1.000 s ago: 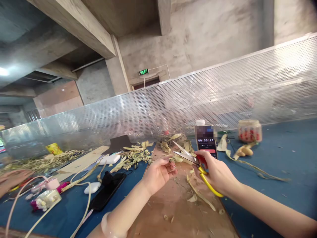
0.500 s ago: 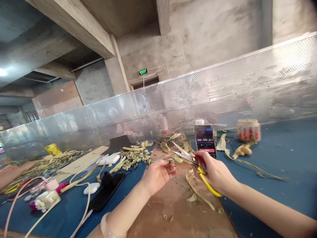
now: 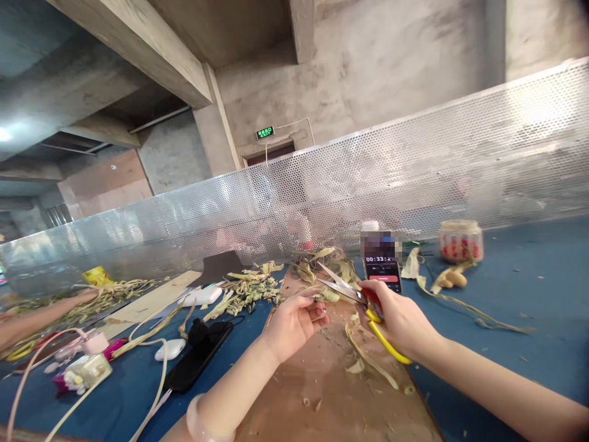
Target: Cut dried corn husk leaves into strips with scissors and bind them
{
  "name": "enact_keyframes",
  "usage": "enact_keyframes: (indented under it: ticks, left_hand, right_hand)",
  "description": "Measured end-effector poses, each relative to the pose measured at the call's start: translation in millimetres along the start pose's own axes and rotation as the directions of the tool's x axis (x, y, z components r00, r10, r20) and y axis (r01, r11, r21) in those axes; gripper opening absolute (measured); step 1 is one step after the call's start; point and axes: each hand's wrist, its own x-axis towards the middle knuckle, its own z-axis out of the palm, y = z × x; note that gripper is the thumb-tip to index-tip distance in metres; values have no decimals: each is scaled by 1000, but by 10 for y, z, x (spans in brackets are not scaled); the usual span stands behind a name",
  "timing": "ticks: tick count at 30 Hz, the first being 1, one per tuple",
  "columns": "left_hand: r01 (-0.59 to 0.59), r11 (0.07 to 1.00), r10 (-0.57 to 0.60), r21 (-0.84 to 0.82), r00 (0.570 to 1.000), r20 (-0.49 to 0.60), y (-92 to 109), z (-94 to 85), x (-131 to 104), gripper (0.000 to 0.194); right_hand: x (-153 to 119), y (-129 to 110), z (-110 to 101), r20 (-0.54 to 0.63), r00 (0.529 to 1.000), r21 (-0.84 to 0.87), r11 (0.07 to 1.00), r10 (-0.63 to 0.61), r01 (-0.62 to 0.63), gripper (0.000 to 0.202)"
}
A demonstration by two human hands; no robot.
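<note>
In my right hand [image 3: 399, 316] is a pair of scissors [image 3: 343, 286] with yellow handles, its blades parted and pointing up and left. My left hand [image 3: 294, 322] is just left of the blades, palm turned up, with thumb and index finger brought together and the other fingers curled. Whatever small thing lies at its fingertips I cannot make out. Beneath both hands lies a brown board [image 3: 313, 393] with scattered dry scraps and a long dried strip [image 3: 370, 359]. Dried leaves and stalks [image 3: 329, 264] are heaped at the board's far end, behind the scissors.
A phone [image 3: 383, 270] showing a timer stands beyond my right hand. Right of it are a jar [image 3: 461, 241] and dried stalks. Trimmed plant pieces [image 3: 257, 285], a black phone [image 3: 200, 356] and cables lie left. A co-worker's arm [image 3: 50, 316] reaches over a plant pile at far left.
The co-worker's arm at far left has reached further right, onto the plant pile. My hands and the scissors look almost unmoved.
</note>
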Motion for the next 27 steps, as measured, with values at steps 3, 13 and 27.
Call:
enact_keyframes:
  ticks: [3, 13, 27]
  left_hand:
    - [0, 1000, 0, 1, 1000, 5, -8, -3, -3, 21]
    - [-2, 1000, 2, 7, 1000, 10, 7, 33, -5, 21]
    - [-9, 1000, 9, 6, 999, 37, 2, 3, 2, 21]
  right_hand:
    - [0, 6, 4, -5, 1000, -5, 1000, -6, 6, 32]
    - [-4, 12, -23, -2, 999, -54, 998, -42, 41, 31]
    - [19, 9, -46, -16, 997, -90, 993, -72, 70, 27]
